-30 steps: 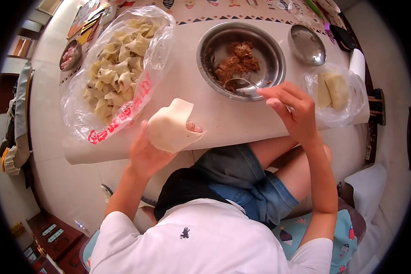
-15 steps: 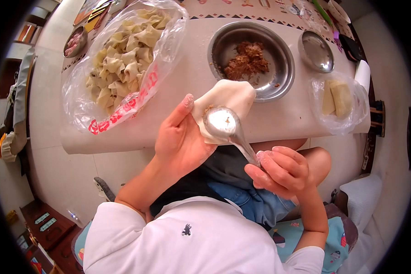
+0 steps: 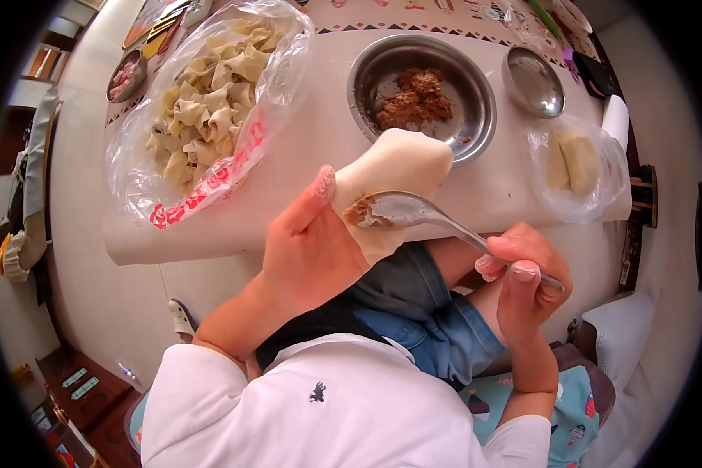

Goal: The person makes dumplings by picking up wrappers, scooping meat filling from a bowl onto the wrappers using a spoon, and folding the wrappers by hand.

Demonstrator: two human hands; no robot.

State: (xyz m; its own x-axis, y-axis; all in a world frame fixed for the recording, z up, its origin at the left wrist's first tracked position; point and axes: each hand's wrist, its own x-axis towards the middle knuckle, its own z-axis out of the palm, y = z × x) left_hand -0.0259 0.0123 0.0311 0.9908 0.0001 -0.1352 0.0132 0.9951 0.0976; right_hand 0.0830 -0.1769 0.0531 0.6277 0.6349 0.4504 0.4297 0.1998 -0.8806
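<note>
On my left hand (image 3: 304, 246) lies a pale wonton wrapper (image 3: 413, 164), spread over the fingers and held near the thumb, which has flour on its tip. My right hand (image 3: 532, 269) is closed around the handle of a metal spoon (image 3: 417, 210). The spoon's bowl rests at the wrapper's near left part, with a dab of brown filling (image 3: 359, 209) at its tip. Just beyond the wrapper stands a steel bowl (image 3: 487, 117) with a lump of brown minced filling (image 3: 417, 97) in it. The fingers under the wrapper are hidden.
A clear plastic bag (image 3: 125, 175) full of folded wontons (image 3: 210, 101) sits on the table's left. To the right are a small metal bowl (image 3: 534, 82) and a bag of stacked wrappers (image 3: 577, 164). A small bowl of pinkish pieces (image 3: 125, 78) stands far left.
The spoon has turned from showing its rounded back to lying on its side, with filling visible at the tip. My right hand has shifted right and changed its hold on the handle.
</note>
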